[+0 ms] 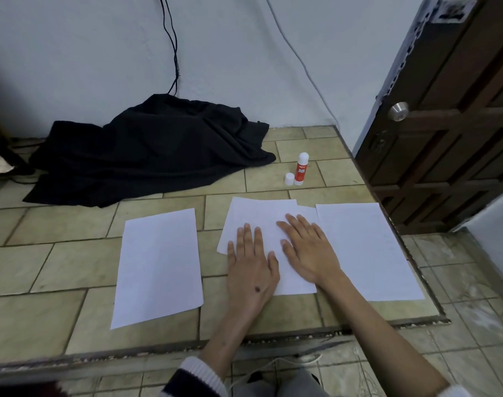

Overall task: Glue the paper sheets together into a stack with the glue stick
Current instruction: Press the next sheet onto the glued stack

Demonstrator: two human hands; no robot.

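A small stack of white sheets (259,214) lies in the middle of the tiled platform, its edges slightly out of line. My left hand (251,263) and my right hand (307,249) both press flat on it with straight fingers. One single white sheet (158,267) lies to the left, another (364,250) to the right, overlapping the stack's right side. The red and white glue stick (301,169) stands upright behind the stack, with its white cap (289,179) standing next to it on the left.
A crumpled black cloth (153,150) lies at the back left against the wall, with cables hanging above it. The platform's edge (410,253) drops off on the right, near a brown wooden door (450,124), and at the front.
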